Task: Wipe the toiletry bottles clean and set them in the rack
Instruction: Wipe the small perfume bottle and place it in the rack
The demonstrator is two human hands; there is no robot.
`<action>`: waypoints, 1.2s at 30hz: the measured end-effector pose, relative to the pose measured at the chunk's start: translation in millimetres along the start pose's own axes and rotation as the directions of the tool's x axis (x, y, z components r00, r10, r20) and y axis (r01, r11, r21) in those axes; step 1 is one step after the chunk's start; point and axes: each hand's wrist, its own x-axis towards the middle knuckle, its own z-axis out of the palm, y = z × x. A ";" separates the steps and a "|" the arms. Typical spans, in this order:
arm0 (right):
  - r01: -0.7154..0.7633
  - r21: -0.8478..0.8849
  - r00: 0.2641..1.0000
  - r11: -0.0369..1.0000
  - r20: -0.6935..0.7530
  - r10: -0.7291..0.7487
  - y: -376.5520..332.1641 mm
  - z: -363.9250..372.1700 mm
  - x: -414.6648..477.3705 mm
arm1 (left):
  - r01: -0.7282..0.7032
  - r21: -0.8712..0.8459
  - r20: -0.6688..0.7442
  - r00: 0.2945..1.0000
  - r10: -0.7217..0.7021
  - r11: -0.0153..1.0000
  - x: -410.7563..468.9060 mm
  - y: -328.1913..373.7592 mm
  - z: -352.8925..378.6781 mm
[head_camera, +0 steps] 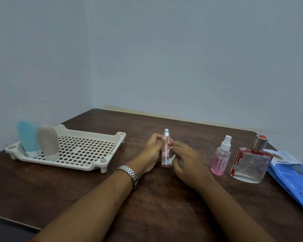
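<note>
Left hand (151, 151), right hand (189, 165) holding pink bottle (165, 150), label illegible

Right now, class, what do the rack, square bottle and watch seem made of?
Rack: likely matte cream plastic, moulded grid of holes. Square bottle: probably glossy clear glass, thick see-through walls. Watch: seemingly polished metal, glinting links.
</note>
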 end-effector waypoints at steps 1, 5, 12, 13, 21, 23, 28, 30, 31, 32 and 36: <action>-0.002 0.004 1.000 1.000 -0.002 0.002 0.0 0.1 -0.1 | 0.002 -0.005 -0.002 1.000 -0.002 1.000 0.2 -0.1 0.1; 0.008 0.019 1.000 1.000 -0.001 -0.008 -0.7 -0.6 0.3 | 0.002 -0.011 -0.018 1.000 -0.003 1.000 2.1 -1.2 -1.3; -0.034 0.066 0.999 0.997 -0.018 0.035 3.9 -2.8 -0.3 | 0.000 -0.015 0.003 1.000 0.000 1.000 3.0 -2.6 -0.8; -0.045 0.085 0.998 0.995 -0.034 0.048 5.8 -2.9 0.0 | 0.003 -0.014 0.011 1.000 -0.003 1.000 3.0 -2.8 -0.3; -0.138 0.174 0.942 0.975 -0.279 0.184 16.6 -1.8 6.9 | 0.015 0.005 0.058 0.998 -0.015 1.000 0.9 -1.8 2.4; -0.137 0.188 0.952 0.973 -0.247 0.182 16.2 2.3 6.4 | 0.008 0.004 0.066 0.998 -0.008 1.000 1.4 -3.7 2.9; -0.149 0.208 0.972 0.967 -0.147 0.182 14.2 -0.4 2.9 | 0.012 -0.002 0.028 1.000 -0.012 1.000 3.7 -5.6 -0.1; -0.144 0.253 0.985 0.957 -0.060 0.164 11.3 -5.1 -0.1 | 0.007 -0.039 0.029 1.000 -0.006 0.999 3.4 -4.2 0.9; -0.146 0.272 0.989 0.951 0.002 0.151 9.5 -6.4 -1.3 | 0.004 -0.055 0.027 1.000 -0.002 0.998 3.5 -3.5 1.0; -0.145 0.275 0.989 0.950 0.054 0.135 7.8 -6.4 -2.4 | -0.002 -0.061 0.024 1.000 0.004 0.998 3.7 -2.9 0.4; -0.130 0.225 0.991 0.966 -0.003 0.134 9.5 -0.7 0.6 | 0.002 -0.051 0.012 1.000 -0.001 0.999 4.6 -3.1 -2.4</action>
